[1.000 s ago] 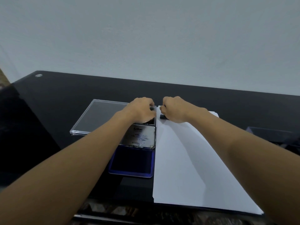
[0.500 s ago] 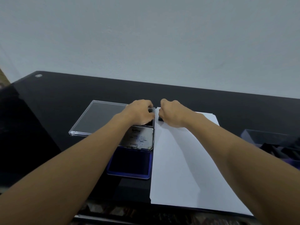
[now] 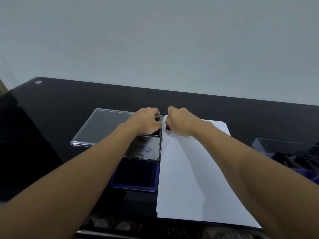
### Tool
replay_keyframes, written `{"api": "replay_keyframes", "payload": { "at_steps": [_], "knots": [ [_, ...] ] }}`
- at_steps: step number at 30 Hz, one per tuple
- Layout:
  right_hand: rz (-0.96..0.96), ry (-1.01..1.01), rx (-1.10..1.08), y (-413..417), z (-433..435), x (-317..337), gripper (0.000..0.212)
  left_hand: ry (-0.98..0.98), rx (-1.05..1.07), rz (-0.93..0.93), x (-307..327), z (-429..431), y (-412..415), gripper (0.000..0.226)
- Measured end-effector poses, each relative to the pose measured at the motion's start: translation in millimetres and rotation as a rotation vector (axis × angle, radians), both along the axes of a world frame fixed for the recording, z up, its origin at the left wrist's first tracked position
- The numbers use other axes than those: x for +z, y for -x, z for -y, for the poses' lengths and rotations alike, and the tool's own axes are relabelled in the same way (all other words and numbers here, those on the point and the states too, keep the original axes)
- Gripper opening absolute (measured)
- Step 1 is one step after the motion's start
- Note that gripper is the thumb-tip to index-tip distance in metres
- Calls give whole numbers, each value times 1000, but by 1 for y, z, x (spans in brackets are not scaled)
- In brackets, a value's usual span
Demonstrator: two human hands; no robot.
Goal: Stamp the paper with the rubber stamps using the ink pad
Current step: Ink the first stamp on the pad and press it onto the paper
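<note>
Hands barely shifted this past second: right hand (image 3: 179,123), fingers curled on a small stamp (image 3: 167,127), pressing it at the paper's (image 3: 198,178) far-left corner, left hand (image 3: 146,121) gripping a dark piece (image 3: 157,119) beyond the ink pad (image 3: 136,175); print likely forming.

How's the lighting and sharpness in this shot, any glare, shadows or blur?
Head view: light is soft and even, and the paper shows no glare. Head view: the right forearm casts a soft shadow across the sheet. Head view: the glossy table gives faint reflections. Head view: the stamp under the right hand and the box at far right are dark and indistinct.
</note>
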State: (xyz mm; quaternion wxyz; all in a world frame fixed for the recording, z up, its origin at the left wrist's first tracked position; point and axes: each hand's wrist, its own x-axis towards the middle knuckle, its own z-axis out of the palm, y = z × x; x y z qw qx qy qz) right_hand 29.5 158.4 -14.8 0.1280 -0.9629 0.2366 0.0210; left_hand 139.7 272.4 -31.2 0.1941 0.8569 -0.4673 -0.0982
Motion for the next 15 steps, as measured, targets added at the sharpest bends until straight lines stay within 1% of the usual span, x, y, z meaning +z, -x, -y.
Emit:
{"api": "replay_keyframes", "payload": {
  "at_steps": [3, 7, 10, 15],
  "knots": [
    [9, 31, 23, 1, -1, -3, 28, -1, -4, 5, -1, 0, -1, 33],
    [32, 60, 14, 1, -2, -5, 14, -4, -5, 12, -1, 1, -1, 33],
    [-8, 50, 32, -2, 2, -5, 24, -2, -7, 16, -2, 1, -1, 33],
    [0, -22, 1, -1, 2, 2, 29, -3, -6, 14, -2, 1, -1, 34]
  ]
}}
